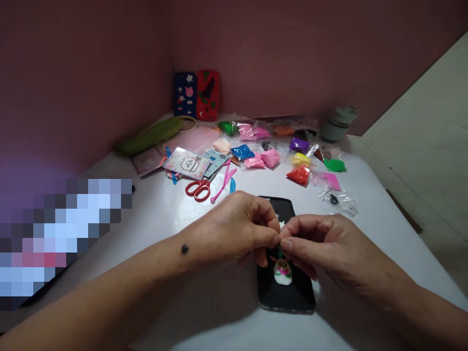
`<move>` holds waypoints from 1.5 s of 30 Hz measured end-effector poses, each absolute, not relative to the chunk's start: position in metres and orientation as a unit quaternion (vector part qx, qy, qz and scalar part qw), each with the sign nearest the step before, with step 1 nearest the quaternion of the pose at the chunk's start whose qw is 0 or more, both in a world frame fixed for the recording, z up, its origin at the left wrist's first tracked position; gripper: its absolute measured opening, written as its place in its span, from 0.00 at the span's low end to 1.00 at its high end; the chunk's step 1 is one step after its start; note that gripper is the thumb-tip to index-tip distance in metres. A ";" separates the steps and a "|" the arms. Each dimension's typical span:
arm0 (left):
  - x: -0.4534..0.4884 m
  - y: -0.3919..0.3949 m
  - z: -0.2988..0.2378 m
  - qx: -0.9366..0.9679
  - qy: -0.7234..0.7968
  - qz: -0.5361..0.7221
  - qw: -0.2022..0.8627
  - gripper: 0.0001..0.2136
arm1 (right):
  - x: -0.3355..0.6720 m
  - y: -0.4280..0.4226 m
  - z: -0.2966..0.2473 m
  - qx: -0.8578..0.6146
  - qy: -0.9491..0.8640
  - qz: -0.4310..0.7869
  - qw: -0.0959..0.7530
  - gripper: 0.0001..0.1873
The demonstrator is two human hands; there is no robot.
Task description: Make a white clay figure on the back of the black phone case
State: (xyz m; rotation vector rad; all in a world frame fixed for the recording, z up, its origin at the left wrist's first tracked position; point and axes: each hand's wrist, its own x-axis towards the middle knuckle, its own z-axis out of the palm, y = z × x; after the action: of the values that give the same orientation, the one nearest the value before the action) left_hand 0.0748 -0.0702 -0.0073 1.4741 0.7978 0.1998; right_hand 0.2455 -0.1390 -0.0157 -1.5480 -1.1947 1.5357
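A black phone case (266, 296) lies flat on the white table, directly below both hands. On it sits a small white clay figure (282, 275) with a round face, pink and green bits, and more white and green pieces partly covered by my fingers. My left hand (248, 222) is closed in a pinch over the case's upper half. Meeting it fingertip to fingertip, my right hand (325, 241) pinches too. Whatever lies between the fingertips is too small to make out. A dark blob (185, 249) rests on my left wrist.
Red-handled scissors (198, 190) and pink plastic tools (224, 183) lie beyond the case. Behind are coloured clay packets (243, 152), a printed pouch (187, 163) and a green case (149, 136). Two decorated phone cases (208, 95) lean on the wall. A pixelated screen fills the left.
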 end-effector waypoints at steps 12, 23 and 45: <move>0.078 -0.071 -0.004 0.593 0.319 0.152 0.723 0.04 | 0.243 -0.138 -0.013 -0.531 -0.313 0.661 0.429 0.11; 0.082 -0.077 -0.013 0.640 0.340 0.225 0.651 0.03 | 0.241 -0.138 -0.020 -0.511 -0.293 0.652 0.477 0.10; 0.079 -0.078 -0.017 0.822 0.303 0.240 0.418 0.05 | 0.244 -0.135 -0.019 -0.532 -0.319 0.646 0.444 0.10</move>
State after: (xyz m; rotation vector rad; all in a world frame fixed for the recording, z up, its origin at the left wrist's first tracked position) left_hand 0.0789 -0.0776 -0.0174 2.0619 0.7610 0.6023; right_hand 0.2442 -0.1351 -0.0191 -1.3200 -0.7918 1.6013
